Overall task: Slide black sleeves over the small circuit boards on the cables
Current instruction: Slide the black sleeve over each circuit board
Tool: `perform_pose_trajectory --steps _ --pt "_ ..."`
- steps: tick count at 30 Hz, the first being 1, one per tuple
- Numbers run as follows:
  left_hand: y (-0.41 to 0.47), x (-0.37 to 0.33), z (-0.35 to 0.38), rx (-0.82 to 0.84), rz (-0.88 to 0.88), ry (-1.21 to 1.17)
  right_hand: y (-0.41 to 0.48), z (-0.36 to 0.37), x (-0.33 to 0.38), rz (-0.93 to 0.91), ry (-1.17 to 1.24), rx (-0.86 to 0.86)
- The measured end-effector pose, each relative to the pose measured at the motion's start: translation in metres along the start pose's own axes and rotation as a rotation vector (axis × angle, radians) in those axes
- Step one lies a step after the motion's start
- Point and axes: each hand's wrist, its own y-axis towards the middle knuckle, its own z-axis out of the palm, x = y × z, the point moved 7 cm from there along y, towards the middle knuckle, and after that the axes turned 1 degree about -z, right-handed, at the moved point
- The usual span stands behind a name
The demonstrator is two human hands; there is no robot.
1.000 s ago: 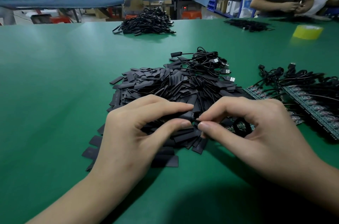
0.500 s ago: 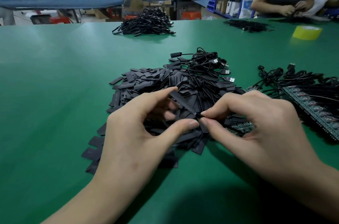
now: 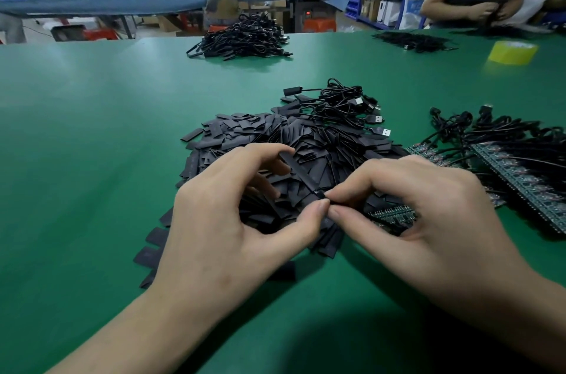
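While the left hand (image 3: 220, 236) pinches one black sleeve (image 3: 301, 174), the right hand (image 3: 428, 220) — grip closed — pinches its end.

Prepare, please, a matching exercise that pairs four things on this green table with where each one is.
Things:
1 yellow tape roll
2 pile of black sleeves
3 circuit board strips
4 single sleeve

Places:
A pinched between left hand and right hand
B far right of the table
C mid-table, just beyond the hands
D near right edge

Pairs: 1-B, 2-C, 3-D, 4-A
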Motion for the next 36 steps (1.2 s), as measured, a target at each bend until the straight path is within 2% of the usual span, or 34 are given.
perform_pose_trajectory --steps 6,12,21,24,32,36 --pt "0.001 -0.001 -0.001 0.013 0.019 0.02 0.001 0.006 -0.007 0.121 0.193 0.054" --pt "0.001 0.0 -0.002 0.0 0.026 0.003 0.001 0.009 -0.011 0.167 0.213 0.079" --pt "0.003 0.023 -0.008 -0.079 -0.131 -0.107 0.005 0.01 -0.026 0.2 -0.041 0.286" --pt "0.003 0.03 -0.007 -0.09 -0.166 -0.124 0.003 0.014 -0.026 0.209 -0.028 0.34" --pt "0.0 0.042 0.001 -0.015 -0.184 -0.061 0.022 -0.017 -0.052 0.343 0.123 0.142" --pt "0.0 0.04 0.006 0.063 -0.15 -0.017 0.065 -0.032 -0.091 0.34 -0.111 0.113"
